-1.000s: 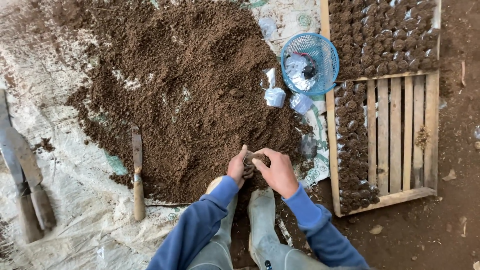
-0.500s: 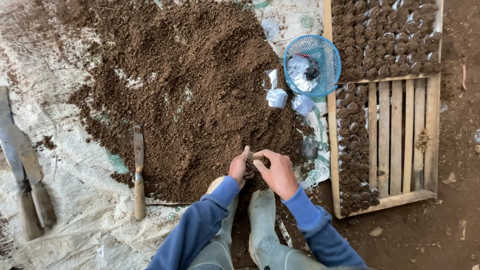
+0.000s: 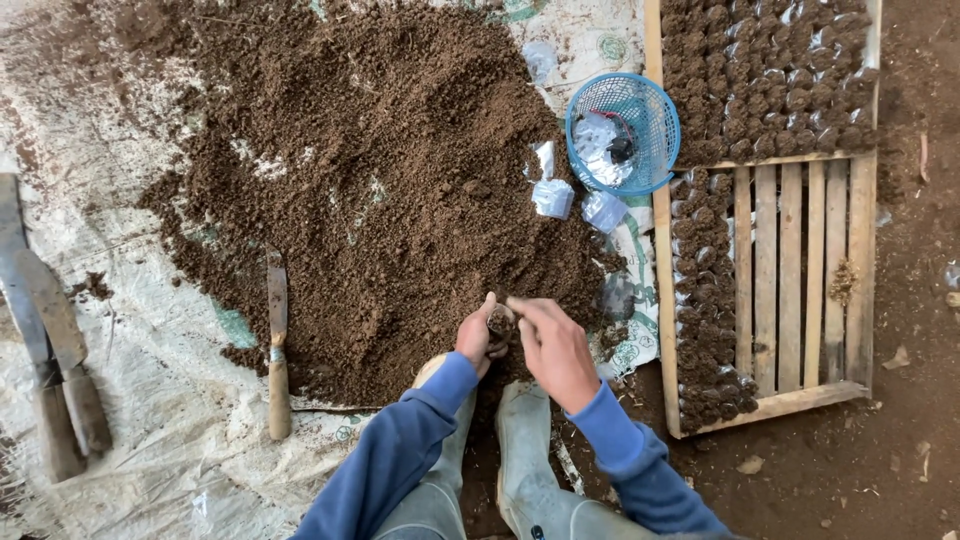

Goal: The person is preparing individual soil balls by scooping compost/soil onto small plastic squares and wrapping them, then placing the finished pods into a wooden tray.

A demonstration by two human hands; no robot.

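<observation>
Both hands meet at the near edge of the soil heap (image 3: 380,180). My left hand (image 3: 474,338) is curled shut around a small soil-filled bag (image 3: 499,322), held upright just above the heap's edge, while the right hand (image 3: 556,350) is loosely cupped, fingers bent over the bag's mouth, gripping nothing that I can make out. By my reading, the step in hand is filling or firming the soil in this bag. The next move likely calls for carrying it upright, without spilling, to the wooden pallet (image 3: 800,250) at the right, where rows of filled bags (image 3: 770,80) already stand. A blue basket (image 3: 640,110) with empty bags lies near, and a knife (image 3: 277,350) rests beside the heap on the tarp (image 3: 130,440).
</observation>
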